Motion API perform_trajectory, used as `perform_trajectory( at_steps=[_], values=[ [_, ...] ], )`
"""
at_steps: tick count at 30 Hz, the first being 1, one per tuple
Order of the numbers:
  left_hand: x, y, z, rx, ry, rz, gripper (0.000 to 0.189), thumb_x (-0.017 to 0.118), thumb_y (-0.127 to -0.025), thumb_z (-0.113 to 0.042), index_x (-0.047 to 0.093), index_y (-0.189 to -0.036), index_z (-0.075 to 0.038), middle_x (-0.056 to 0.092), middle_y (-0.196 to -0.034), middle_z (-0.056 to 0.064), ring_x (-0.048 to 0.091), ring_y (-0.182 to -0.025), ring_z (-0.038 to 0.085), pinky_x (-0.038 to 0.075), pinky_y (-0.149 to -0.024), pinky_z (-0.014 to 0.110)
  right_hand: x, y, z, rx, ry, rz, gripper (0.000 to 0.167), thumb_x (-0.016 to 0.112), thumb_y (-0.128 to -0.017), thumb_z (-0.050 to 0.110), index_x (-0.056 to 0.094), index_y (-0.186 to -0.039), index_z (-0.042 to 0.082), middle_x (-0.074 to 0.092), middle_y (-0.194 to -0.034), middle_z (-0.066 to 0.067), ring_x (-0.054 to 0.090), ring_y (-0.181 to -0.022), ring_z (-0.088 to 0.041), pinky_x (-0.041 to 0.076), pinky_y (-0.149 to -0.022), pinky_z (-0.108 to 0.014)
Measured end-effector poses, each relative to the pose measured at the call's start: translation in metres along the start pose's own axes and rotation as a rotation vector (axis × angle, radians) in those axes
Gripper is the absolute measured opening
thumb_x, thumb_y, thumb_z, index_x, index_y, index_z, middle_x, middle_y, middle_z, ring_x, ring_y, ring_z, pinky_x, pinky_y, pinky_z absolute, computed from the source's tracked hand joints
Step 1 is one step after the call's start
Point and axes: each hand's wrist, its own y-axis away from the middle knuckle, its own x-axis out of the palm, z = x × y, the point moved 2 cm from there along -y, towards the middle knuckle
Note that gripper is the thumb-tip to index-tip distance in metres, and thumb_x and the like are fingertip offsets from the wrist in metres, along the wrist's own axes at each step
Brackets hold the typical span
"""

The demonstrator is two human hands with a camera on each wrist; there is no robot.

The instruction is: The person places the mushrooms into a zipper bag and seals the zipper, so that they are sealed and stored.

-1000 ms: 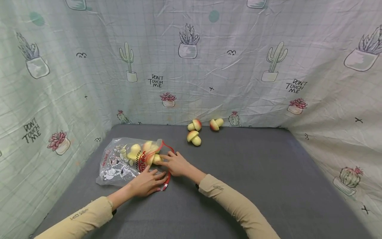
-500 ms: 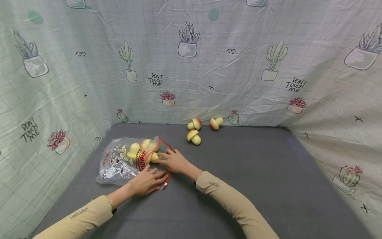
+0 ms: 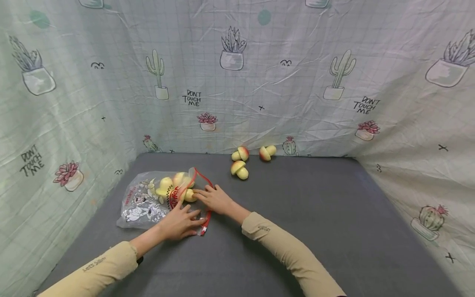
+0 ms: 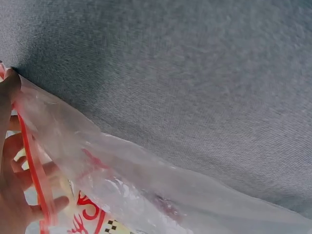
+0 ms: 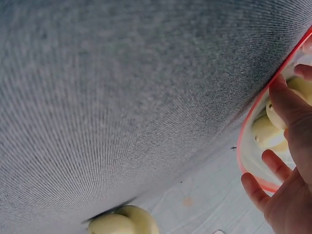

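A clear plastic zip bag (image 3: 139, 196) with printed cartoon figures lies on the left of the table, its red-edged mouth gaping rightward. Inside it are several yellow toy mushrooms (image 3: 165, 186). My left hand (image 3: 179, 222) rests on the bag's near side by the mouth, fingers spread; in the left wrist view its fingers cross the red zip edge (image 4: 33, 161). My right hand (image 3: 217, 200) reaches to the mouth with extended fingers, which touch the mushroom (image 3: 189, 195) nearest the opening. The right wrist view shows the right fingers (image 5: 287, 100) in front of the mushrooms.
Three more toy mushrooms lie outside the bag at the back: one nearer mushroom (image 3: 240, 170), one behind it (image 3: 240, 154) and one to the right (image 3: 267, 152). The dark grey table (image 3: 297, 214) is bordered by a patterned cloth curtain (image 3: 282, 95).
The right hand has shifted slightly leftward, and the mushroom at its fingertips sits slightly farther left. The mouth's far red edge has shifted back and left. The left hand has hardly moved.
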Motion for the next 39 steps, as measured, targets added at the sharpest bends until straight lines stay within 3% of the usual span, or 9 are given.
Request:
perform_trajectory(
  at_steps=[6,10,20,26,39],
  values=[
    [-0.002,0.008,0.006,0.014,0.0,-0.049,0.047,0.057,-0.078,-0.05,0.053,-0.122,-0.035,0.062,-0.099,0.0,0.051,-0.077,0.021,0.04,-0.08,0.051,-0.001,-0.001,0.001,-0.013,-0.016,0.024,0.061,0.054,-0.083,0.043,0.031,-0.137,0.028,0.028,-0.144,0.012,0.043,-0.111,-0.012,0.044,-0.084,-0.034],
    [-0.004,0.012,0.011,0.03,0.009,-0.035,0.048,0.058,-0.078,-0.048,0.052,-0.124,-0.035,0.063,-0.1,-0.001,0.052,-0.075,0.02,0.04,-0.081,0.051,-0.002,-0.002,0.003,-0.031,-0.045,0.026,0.061,0.054,-0.083,0.041,0.03,-0.138,0.028,0.03,-0.143,0.011,0.042,-0.113,-0.014,0.045,-0.085,-0.035],
    [-0.007,0.017,0.015,0.061,-0.015,-0.051,0.047,0.065,-0.074,-0.04,0.055,-0.119,-0.033,0.064,-0.099,-0.004,0.057,-0.08,0.021,0.039,-0.086,0.056,-0.006,-0.005,0.006,-0.089,0.018,0.029,0.058,0.053,-0.086,0.037,0.029,-0.139,0.032,0.03,-0.143,0.012,0.041,-0.11,-0.013,0.045,-0.08,-0.032],
    [-0.005,0.017,0.01,0.059,-0.04,-0.045,0.048,0.065,-0.074,-0.04,0.054,-0.121,-0.035,0.063,-0.102,-0.002,0.057,-0.083,0.022,0.037,-0.088,0.057,-0.003,-0.005,0.007,-0.055,0.019,0.073,0.051,0.044,-0.093,0.029,0.025,-0.139,0.035,0.026,-0.146,0.013,0.041,-0.109,-0.012,0.045,-0.081,-0.032],
    [-0.003,0.017,0.007,0.067,-0.058,-0.04,0.044,0.064,-0.076,-0.038,0.055,-0.119,-0.035,0.061,-0.098,-0.002,0.055,-0.083,0.021,0.038,-0.088,0.055,-0.003,-0.014,0.009,-0.015,0.021,0.076,0.051,0.043,-0.093,0.032,0.023,-0.139,0.037,0.031,-0.143,0.011,0.04,-0.11,-0.013,0.043,-0.084,-0.034]
  ],
)
